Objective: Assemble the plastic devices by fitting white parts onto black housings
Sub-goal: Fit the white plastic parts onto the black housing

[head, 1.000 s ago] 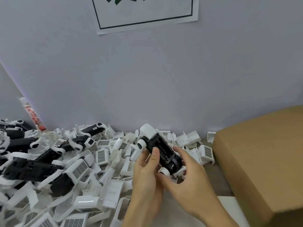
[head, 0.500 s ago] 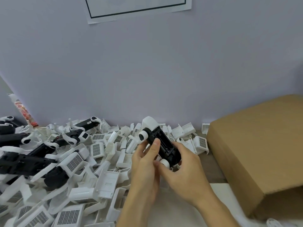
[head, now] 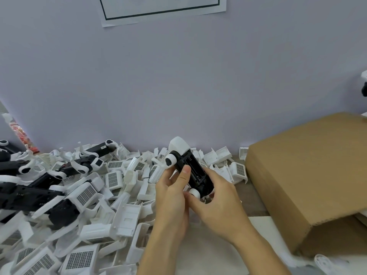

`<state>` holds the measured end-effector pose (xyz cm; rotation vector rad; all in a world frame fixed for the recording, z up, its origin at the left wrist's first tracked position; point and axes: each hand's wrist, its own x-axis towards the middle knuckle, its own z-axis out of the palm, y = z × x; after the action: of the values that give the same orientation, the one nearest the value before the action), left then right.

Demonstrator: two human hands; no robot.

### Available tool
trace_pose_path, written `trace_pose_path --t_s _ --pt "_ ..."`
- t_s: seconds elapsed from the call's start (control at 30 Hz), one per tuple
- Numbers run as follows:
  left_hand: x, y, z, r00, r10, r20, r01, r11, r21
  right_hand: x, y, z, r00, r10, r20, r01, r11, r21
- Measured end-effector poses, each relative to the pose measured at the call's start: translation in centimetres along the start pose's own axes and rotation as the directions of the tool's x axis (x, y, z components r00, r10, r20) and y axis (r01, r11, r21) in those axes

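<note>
1. Pale lilac wall (head: 178, 76) fills the upper view; a white paper sheet with a dark border (head: 162, 8) is stuck to it at the top edge.
2. Brown cardboard box (head: 309, 175) sits at the right, its near flap folded down toward the table.
3. Heap of loose white plastic parts (head: 111, 195), many with gridded vent faces, covers the left and centre of the table up to the wall.
4. Finished black-and-white devices (head: 29, 193) lie on and among the heap at the far left, stacked across each other.
5. Left hand (head: 170, 197) comes up from below, fingers curled around the left side of the black housing (head: 195, 173), thumb (head: 183, 172) laid flat across its top face.
6. Right hand (head: 218, 201) cups the housing from the right and beneath, fingers wrapped behind it, thumb near the lower white round cap (head: 195, 193).
7. The housing is held in the air above the heap's right edge, tilted, long axis running from upper left to lower right.
8. White hood part (head: 178, 143) sits on the housing's far end; a white round cap with a dark centre (head: 170, 160) is on its left side just below.
</note>
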<state>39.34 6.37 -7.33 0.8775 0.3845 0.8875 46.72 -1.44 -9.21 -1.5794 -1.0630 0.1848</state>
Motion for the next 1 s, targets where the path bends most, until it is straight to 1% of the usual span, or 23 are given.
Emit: trace_pose_path --t_s 0.13,0.3,0.4,0.47,0.53,0.63,0.73,0.8,0.93,1.0 --pt "0.0 -0.1 0.0 1.0 0.026 -0.004 -0.026 0.999 0.022 -0.1 -0.2 -0.1 0.999 0.0 0.037 -0.001 0.999 0.033" --pt "0.2 -0.1 -0.1 0.998 0.067 -0.009 -0.066 0.996 0.065 -0.1 -0.1 -0.7 0.994 0.025 0.109 -0.041 0.989 0.145" --pt "0.0 -0.1 0.0 0.994 0.088 0.059 -0.093 0.991 0.096 0.1 -0.6 -1.3 0.997 0.051 0.059 -0.061 0.983 0.175" --pt "-0.1 -0.2 0.1 0.988 0.101 0.113 -0.114 0.987 0.115 0.5 -1.2 -1.6 0.998 0.057 -0.009 -0.053 0.968 0.245" --pt "-0.3 -0.3 0.3 0.976 0.084 0.202 -0.118 0.979 0.164 0.9 -2.1 -2.0 0.996 0.064 -0.067 -0.042 0.959 0.28" --pt "-0.9 -0.4 0.7 0.938 0.029 0.347 -0.147 0.936 0.319 1.7 -3.4 -2.5 0.992 0.055 -0.11 -0.033 0.981 0.19" --pt "-1.3 -0.4 1.1 0.921 -0.008 0.39 -0.172 0.89 0.423 1.9 -3.8 -2.7 0.973 0.123 -0.194 -0.116 0.992 0.046" --pt "-1.4 -0.5 1.2 0.919 0.002 0.395 -0.203 0.86 0.468 2.0 -3.5 -2.8 0.96 0.165 -0.227 -0.158 0.986 0.05" --pt "-1.3 -0.3 1.1 0.93 0.02 0.368 -0.215 0.84 0.497 1.9 -3.1 -2.8 0.97 0.184 -0.156 -0.175 0.982 0.073" --pt "-1.3 -0.3 1.1 0.932 0.034 0.361 -0.225 0.834 0.503 1.9 -3.1 -2.7 0.972 0.18 -0.151 -0.166 0.981 0.099"
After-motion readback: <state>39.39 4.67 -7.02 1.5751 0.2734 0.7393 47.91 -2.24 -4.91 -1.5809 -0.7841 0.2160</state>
